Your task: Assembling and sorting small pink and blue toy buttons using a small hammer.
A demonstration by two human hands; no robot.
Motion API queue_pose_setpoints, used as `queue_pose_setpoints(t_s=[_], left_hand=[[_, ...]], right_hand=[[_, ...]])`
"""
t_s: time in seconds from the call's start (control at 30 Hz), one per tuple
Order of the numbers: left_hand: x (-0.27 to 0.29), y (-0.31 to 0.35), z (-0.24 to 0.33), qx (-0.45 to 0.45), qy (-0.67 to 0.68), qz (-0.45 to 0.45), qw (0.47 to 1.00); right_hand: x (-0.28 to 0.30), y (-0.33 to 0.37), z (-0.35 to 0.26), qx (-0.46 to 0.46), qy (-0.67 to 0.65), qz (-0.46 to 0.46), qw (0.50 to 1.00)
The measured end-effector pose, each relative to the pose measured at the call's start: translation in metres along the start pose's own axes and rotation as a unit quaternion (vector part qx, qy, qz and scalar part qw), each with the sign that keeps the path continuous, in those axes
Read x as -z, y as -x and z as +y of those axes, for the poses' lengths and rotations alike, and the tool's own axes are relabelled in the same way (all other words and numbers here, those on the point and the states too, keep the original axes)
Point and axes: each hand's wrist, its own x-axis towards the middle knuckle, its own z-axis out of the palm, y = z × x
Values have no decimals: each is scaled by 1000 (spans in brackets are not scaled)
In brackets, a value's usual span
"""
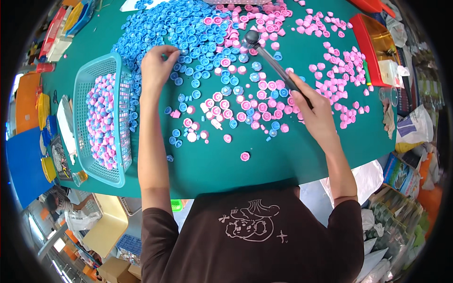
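My right hand (314,106) is closed round the dark grip of a hammer (275,63) with a grey shaft. The hammer's rounded dark head hangs over the far middle of the table, among blue and pink pieces. At the right edge of a large heap of small blue cup-shaped plastic pieces (165,28), my left hand (159,65) has thumb and forefinger pinched together. Whatever lies between those fingertips is too small to make out. Loose pink pieces (266,115), some flower-shaped, are strewn with blue ones between my forearms.
A light-blue plastic basket (125,137) of mixed pink and blue pieces stands left of my left forearm. More pink pieces (347,66) spread at the right, beside a red bin (365,37). A clear cup (390,95) sits near the green table's (212,172) right edge.
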Motion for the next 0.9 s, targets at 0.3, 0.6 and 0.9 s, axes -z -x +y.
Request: queue_pose_setpoints(t_s=[0.3, 0.6, 0.9], left_hand=[[-12, -13, 9, -58, -89, -41, 993], [-36, -1, 99, -173, 118, -14, 978], [-85, -15, 115, -215, 70, -37, 973]], right_hand=[[1, 12, 8, -26, -96, 41, 994], [6, 14, 20, -59, -104, 44, 992], [8, 20, 32, -35, -99, 60, 993]])
